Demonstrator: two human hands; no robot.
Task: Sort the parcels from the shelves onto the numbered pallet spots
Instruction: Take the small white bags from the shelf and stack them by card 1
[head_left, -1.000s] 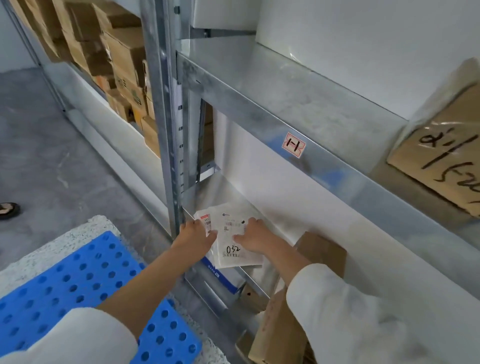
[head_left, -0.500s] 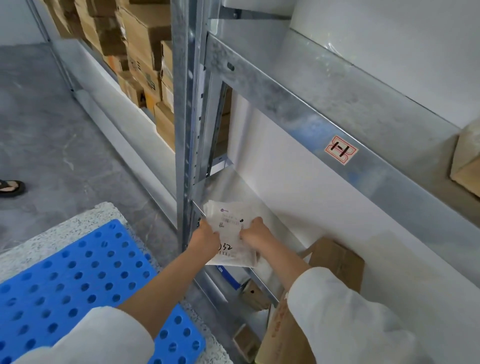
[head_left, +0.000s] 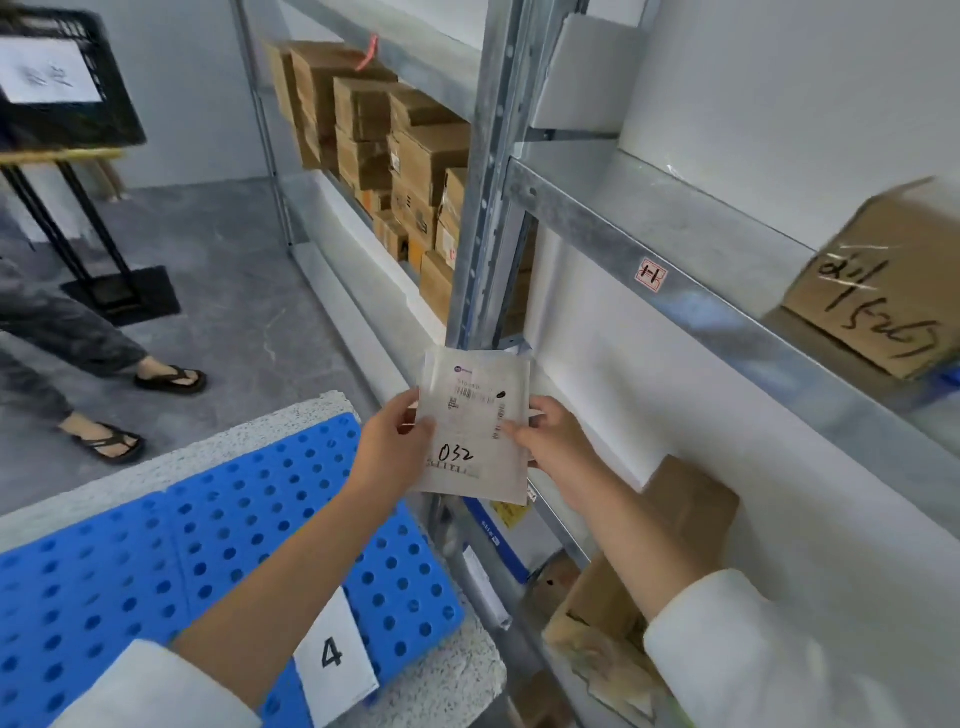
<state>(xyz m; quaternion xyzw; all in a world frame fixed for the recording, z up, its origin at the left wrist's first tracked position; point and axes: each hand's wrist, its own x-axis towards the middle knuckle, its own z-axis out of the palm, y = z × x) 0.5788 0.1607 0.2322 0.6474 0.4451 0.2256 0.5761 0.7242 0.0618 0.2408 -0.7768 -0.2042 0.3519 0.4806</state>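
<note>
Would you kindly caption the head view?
Both hands hold flat parcel marked 032 beside blue pallet.

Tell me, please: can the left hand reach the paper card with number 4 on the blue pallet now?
Probably not yet: the left hand is busy holding the white parcel together with the right hand. The path down to the card looks free otherwise.
</note>
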